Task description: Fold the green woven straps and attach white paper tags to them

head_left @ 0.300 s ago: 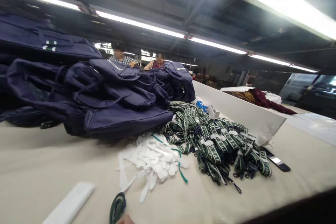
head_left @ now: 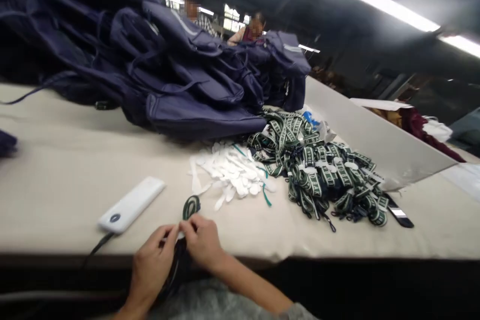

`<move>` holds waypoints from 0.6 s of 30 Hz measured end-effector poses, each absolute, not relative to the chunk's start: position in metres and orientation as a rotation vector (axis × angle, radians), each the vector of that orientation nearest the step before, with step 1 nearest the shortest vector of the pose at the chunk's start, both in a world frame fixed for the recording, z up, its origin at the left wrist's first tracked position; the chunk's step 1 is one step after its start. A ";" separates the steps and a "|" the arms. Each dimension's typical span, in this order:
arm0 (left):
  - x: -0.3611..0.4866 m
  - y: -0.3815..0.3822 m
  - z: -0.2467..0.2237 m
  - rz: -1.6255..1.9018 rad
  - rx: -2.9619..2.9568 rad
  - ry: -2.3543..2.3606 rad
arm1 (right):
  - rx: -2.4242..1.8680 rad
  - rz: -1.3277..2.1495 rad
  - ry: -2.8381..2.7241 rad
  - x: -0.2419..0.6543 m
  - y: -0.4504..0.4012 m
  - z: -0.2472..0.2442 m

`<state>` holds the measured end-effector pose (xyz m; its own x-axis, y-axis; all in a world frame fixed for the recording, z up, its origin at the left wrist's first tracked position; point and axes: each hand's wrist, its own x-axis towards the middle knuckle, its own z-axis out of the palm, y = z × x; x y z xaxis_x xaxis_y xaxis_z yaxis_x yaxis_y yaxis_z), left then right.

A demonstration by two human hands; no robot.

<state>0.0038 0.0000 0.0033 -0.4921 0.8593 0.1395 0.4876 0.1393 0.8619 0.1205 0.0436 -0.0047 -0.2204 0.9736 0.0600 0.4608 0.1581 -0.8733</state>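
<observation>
At the table's front edge, my left hand and my right hand meet with fingers pinched. Both are closed on a folded dark green webbing strap. Its looped end sticks up beyond my fingers, and the rest hangs down below the edge between my hands. A small bit of white shows at the fingertips; its shape is mostly hidden. Just past my hands lies a loose heap of white strips. Right of that is a big pile of green straps with white lettering, several bound with white bands.
A white power bank with a black cable lies left of my hands. Navy bags are heaped behind. A white board stands on the right, near a dark flat object. Two people work beyond the bags.
The view has tipped downward, bringing both hands and the whole power bank into sight. Earlier only the strap's loop and a fingertip showed at the bottom edge.
</observation>
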 end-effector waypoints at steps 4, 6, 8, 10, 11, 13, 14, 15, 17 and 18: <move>0.009 0.000 -0.008 1.294 1.178 2.187 | -1.319 1.099 -1.736 0.117 0.042 -0.017; 0.008 -0.001 -0.015 1.309 1.124 2.241 | -1.364 1.032 -1.764 0.114 0.038 -0.023; 0.005 -0.002 -0.019 1.342 1.079 2.259 | -1.398 0.963 -1.810 0.113 0.035 -0.027; 0.002 -0.003 -0.020 1.377 1.035 2.253 | -1.411 0.928 -1.846 0.114 0.034 -0.028; 0.001 -0.003 -0.021 1.391 1.012 2.242 | -1.414 0.919 -1.859 0.116 0.034 -0.029; 0.001 -0.003 -0.023 1.409 0.965 2.207 | -1.424 0.884 -1.891 0.119 0.034 -0.029; 0.001 -0.003 -0.025 1.415 0.944 2.188 | -1.428 0.848 -1.916 0.120 0.034 -0.029; 0.002 -0.004 -0.026 1.420 0.926 2.174 | -1.429 0.797 -1.951 0.122 0.033 -0.029; 0.005 -0.004 -0.026 1.424 0.912 2.168 | -1.415 0.672 -2.040 0.125 0.032 -0.029; 0.007 -0.005 -0.025 1.425 0.920 2.179 | -1.407 0.620 -2.080 0.126 0.031 -0.029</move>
<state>0.0066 -0.0046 -0.0253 -0.7144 0.6987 0.0381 0.3152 0.2726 0.9090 0.1259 0.0308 -0.0291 -0.3023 0.9356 0.1825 0.6831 0.3462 -0.6431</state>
